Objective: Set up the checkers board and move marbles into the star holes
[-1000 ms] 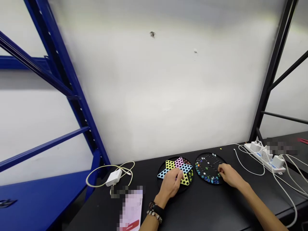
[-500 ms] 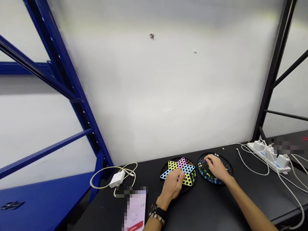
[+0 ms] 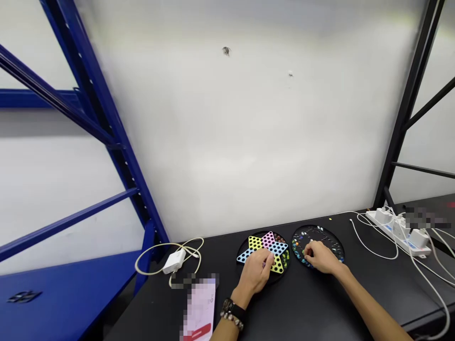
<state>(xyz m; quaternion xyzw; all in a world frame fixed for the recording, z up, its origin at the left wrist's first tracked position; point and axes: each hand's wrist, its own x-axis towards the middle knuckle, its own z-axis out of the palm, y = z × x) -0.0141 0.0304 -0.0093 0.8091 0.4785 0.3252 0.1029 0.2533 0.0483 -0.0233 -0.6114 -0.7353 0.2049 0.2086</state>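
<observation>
Resting left hand (image 3: 256, 270) over star board (image 3: 267, 245) on black table (image 3: 302, 308), presumably for steadiness; holding right hand (image 3: 322, 257) over marble tray (image 3: 313, 237) just beside, probably set close for short reach; cannot tell either grip, clamped or apart.

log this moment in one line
left hand: over star board; right hand: over marble tray, grip unclear; white adapter: on black table

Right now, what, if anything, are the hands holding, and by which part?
Cannot tell: the left hand is over the colourful board, the right hand over the round tray; neither grip shows.
</observation>
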